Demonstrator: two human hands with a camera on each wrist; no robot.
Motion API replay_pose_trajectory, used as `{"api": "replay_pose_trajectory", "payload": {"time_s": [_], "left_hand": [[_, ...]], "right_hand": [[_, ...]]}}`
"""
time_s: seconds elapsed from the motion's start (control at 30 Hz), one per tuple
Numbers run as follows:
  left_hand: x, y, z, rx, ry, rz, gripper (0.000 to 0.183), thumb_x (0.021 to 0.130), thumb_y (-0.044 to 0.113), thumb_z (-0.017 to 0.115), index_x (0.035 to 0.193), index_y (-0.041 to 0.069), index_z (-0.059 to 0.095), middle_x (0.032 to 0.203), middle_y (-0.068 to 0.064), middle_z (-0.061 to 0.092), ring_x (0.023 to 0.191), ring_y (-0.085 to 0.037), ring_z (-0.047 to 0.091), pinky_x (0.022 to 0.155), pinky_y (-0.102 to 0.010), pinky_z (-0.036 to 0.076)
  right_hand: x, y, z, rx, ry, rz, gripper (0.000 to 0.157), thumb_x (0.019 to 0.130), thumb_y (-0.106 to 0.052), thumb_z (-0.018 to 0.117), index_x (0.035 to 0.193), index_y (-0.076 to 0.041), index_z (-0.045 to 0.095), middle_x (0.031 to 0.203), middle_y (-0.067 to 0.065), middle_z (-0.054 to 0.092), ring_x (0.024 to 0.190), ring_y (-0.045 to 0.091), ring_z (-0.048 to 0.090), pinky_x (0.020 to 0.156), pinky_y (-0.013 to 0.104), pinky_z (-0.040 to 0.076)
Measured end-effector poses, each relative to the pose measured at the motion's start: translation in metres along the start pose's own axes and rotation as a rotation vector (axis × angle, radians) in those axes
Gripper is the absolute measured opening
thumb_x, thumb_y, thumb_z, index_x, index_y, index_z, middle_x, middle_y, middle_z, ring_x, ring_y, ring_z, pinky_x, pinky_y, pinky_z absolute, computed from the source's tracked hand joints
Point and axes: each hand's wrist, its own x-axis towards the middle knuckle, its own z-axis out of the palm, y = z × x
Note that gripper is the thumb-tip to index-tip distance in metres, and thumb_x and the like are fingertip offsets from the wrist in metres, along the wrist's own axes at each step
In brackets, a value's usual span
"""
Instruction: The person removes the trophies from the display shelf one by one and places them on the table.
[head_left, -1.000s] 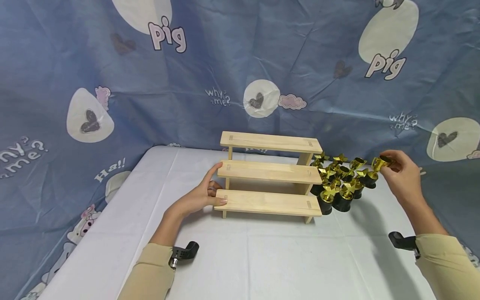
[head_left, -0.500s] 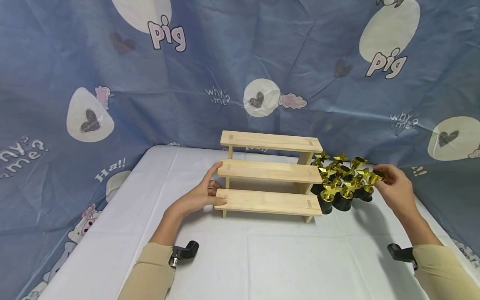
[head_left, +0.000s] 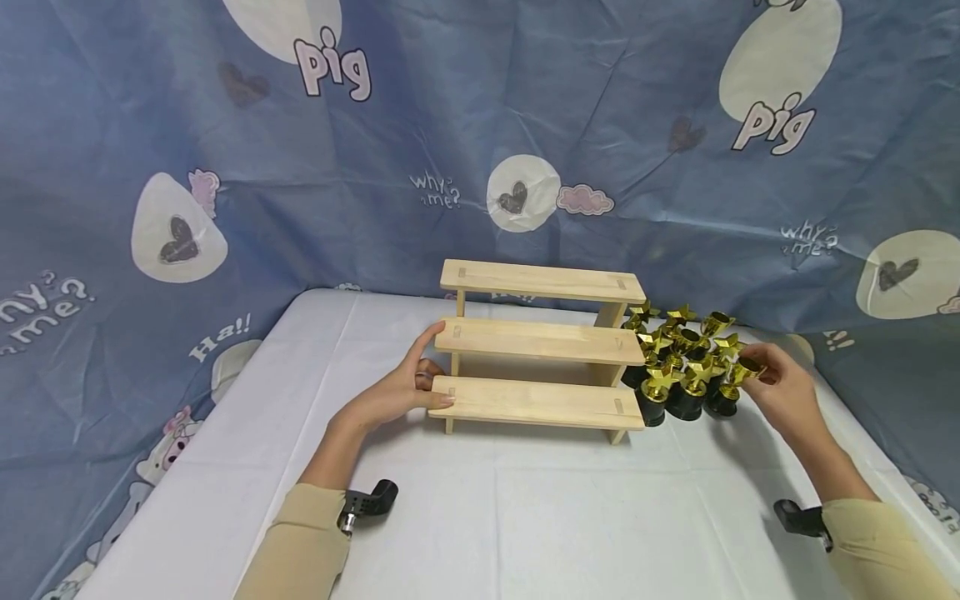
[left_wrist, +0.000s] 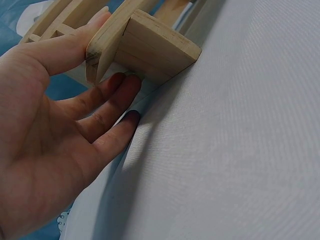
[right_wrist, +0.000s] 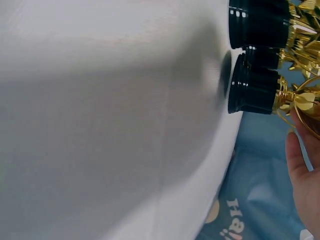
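Observation:
A three-tier wooden display stand (head_left: 536, 400) stands on the white-covered table. My left hand (head_left: 396, 390) holds its left end; the thumb (left_wrist: 65, 47) lies over a board and the other fingers reach below it in the left wrist view. My right hand (head_left: 787, 396) pinches a small gold trophy cup (head_left: 742, 371) near its top. That cup is upright at the front right of a cluster of gold trophies (head_left: 693, 377), several with stars and some with cups. Its black base (right_wrist: 255, 85) is close over the tabletop in the right wrist view.
The trophy cluster crowds the stand's right end. White cloth covers the table (head_left: 570, 517), its front stretch lying before the stand. A blue printed curtain (head_left: 420, 125) hangs behind and along both sides.
My right hand has brought the trophy cup left, down and nearer to me, beside the front of the cluster. The left hand has stayed on the stand.

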Motion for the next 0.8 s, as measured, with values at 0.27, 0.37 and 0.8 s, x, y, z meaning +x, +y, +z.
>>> {"api": "replay_pose_trajectory", "payload": {"time_s": [0.27, 0.37, 0.8], "left_hand": [[0.001, 0.0, 0.002, 0.0, -0.009, 0.003, 0.108, 0.085, 0.021, 0.08, 0.149, 0.061, 0.004, 0.118, -0.018, 0.052, 0.094, -0.025, 0.059, 0.083, -0.037, 0.05], [0.001, 0.0, 0.002, -0.001, -0.006, -0.001, 0.108, 0.085, 0.021, 0.08, 0.148, 0.062, 0.004, 0.118, -0.017, 0.052, 0.094, -0.026, 0.06, 0.082, -0.038, 0.05], [0.001, -0.001, 0.004, 0.008, -0.005, -0.007, 0.108, 0.085, 0.023, 0.08, 0.147, 0.064, 0.003, 0.12, -0.017, 0.051, 0.095, -0.026, 0.06, 0.083, -0.038, 0.05]], "right_hand": [[-0.008, 0.009, 0.002, -0.016, -0.013, 0.009, 0.038, 0.087, -0.004, 0.055, 0.125, -0.004, 0.057, 0.11, -0.016, 0.051, 0.087, -0.016, 0.042, 0.073, 0.018, 0.039], [-0.008, 0.009, 0.002, -0.026, -0.016, 0.014, 0.039, 0.087, -0.003, 0.056, 0.126, -0.004, 0.057, 0.113, -0.005, 0.055, 0.086, -0.016, 0.041, 0.072, 0.017, 0.04], [-0.011, 0.01, 0.004, -0.024, 0.052, -0.023, 0.048, 0.089, -0.005, 0.055, 0.137, -0.005, 0.053, 0.129, 0.022, 0.055, 0.098, -0.016, 0.038, 0.082, 0.021, 0.037]]}}
